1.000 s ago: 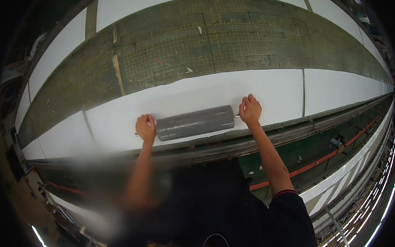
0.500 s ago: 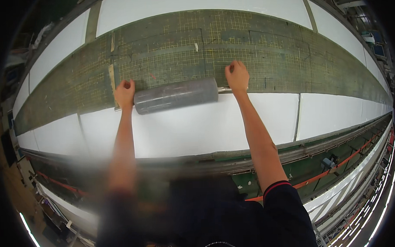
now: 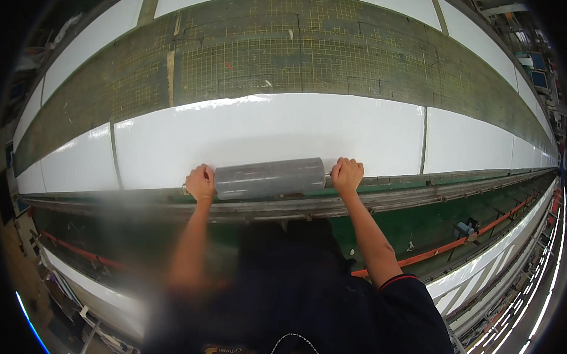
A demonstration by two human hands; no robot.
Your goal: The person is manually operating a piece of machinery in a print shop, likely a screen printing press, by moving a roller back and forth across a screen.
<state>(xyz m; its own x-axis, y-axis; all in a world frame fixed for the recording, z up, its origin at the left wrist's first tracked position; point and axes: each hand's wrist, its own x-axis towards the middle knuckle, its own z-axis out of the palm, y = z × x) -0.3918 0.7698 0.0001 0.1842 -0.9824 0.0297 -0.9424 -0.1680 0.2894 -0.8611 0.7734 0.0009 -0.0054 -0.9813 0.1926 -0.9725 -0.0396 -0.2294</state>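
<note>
A wide grey roller [image 3: 269, 179] lies crosswise at the near edge of a white sheet [image 3: 269, 124]. My left hand [image 3: 200, 182] is closed round the handle at its left end, where a bit of the shaft shows past the fist. At the opposite end my right hand [image 3: 348, 175] grips the other metal handle, with a short length of it visible beside the roller. Both arms reach forward from the lower edge of the head view. The sheet looks smooth and glossy, and its far border meets a green, yellow-gridded mat [image 3: 242, 60].
Beyond the mat, more white panels [image 3: 352, 1] run along the far side. A metal rail [image 3: 396, 198] borders the table close to me. Below it are an orange bar [image 3: 430, 253] and a small grey-blue device [image 3: 465, 228]. A blurry patch covers the lower left.
Both hands have drawn the roller toward me, from the mat's near border across the white sheet to its near edge. The mat now sits higher in view.
</note>
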